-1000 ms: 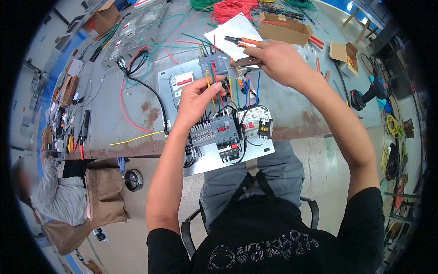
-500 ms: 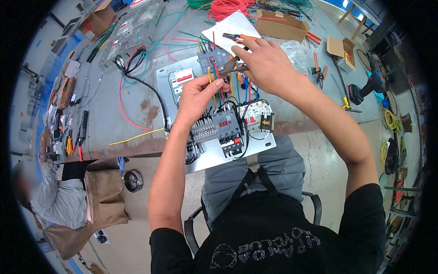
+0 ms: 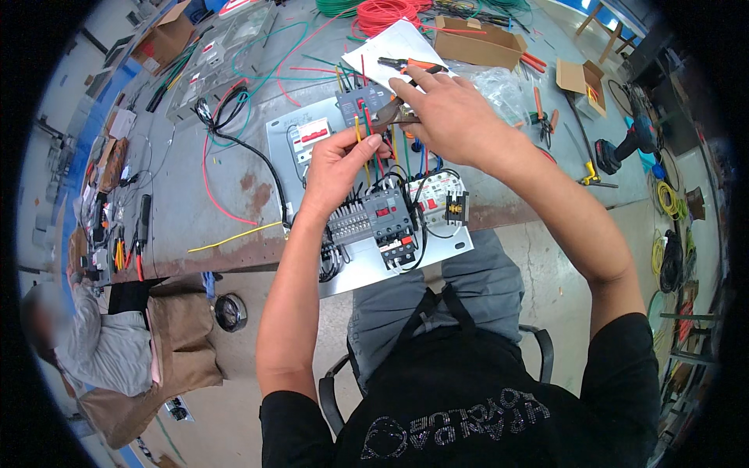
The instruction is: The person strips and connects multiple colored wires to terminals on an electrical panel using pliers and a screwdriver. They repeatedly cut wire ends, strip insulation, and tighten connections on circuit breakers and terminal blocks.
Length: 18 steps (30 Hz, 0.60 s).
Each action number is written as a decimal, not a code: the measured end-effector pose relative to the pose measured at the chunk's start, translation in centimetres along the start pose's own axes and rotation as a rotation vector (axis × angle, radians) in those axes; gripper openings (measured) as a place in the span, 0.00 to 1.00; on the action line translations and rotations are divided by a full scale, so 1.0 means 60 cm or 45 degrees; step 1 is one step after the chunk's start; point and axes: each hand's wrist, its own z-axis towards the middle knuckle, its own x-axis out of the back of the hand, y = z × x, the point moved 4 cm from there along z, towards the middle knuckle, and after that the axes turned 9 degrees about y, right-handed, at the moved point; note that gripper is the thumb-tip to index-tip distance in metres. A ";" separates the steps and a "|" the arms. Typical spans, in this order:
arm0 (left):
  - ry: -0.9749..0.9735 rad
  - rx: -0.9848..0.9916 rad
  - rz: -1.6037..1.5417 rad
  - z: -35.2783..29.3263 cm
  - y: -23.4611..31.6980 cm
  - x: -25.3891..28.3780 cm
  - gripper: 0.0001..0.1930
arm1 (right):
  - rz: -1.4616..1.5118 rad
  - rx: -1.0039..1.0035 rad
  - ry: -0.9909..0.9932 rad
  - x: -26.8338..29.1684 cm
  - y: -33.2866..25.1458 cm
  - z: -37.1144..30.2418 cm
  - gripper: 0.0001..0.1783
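A grey mounting plate (image 3: 449, 249) with breakers, a contactor (image 3: 390, 222) and a terminal block lies at the table's near edge, over my lap. My left hand (image 3: 337, 168) pinches a yellow wire (image 3: 360, 134) and a red wire standing up from the plate. My right hand (image 3: 452, 117) grips a small plier-like tool (image 3: 392, 117) whose jaws meet those wires just above my left fingers. A grey breaker unit (image 3: 360, 100) sits right behind the wires. Blue, green and black wires loop among the components.
A white sheet (image 3: 394, 47) with orange-handled pliers lies behind my hands. Coils of red and green wire, cardboard boxes (image 3: 476, 39), a cordless drill (image 3: 624, 148) and loose wires litter the metal table (image 3: 203, 210). A seated person (image 3: 101, 351) is at the lower left.
Both hands have drawn closer together above the plate. My right hand brought the tool down to the wires that my left hand holds up.
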 end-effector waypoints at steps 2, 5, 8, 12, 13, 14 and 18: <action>0.003 -0.003 0.016 0.002 -0.004 0.000 0.13 | -0.061 0.037 0.055 -0.005 -0.006 -0.003 0.36; 0.003 0.017 0.076 0.001 -0.001 0.002 0.13 | -0.021 -0.020 -0.065 -0.004 -0.011 0.005 0.38; 0.019 0.018 0.047 -0.001 -0.001 0.004 0.13 | 0.035 -0.070 -0.178 0.006 -0.015 0.012 0.38; 0.001 -0.022 -0.015 0.003 -0.009 0.005 0.12 | -0.007 0.014 0.017 -0.002 -0.018 0.010 0.35; -0.001 -0.014 -0.015 0.002 -0.011 0.005 0.12 | -0.010 0.018 0.007 -0.005 -0.016 0.008 0.34; -0.005 -0.008 -0.018 0.003 -0.010 0.002 0.12 | -0.017 0.023 -0.002 0.000 -0.015 0.008 0.33; -0.019 0.008 0.037 0.003 -0.004 0.003 0.12 | -0.036 0.069 0.062 -0.006 -0.008 0.012 0.27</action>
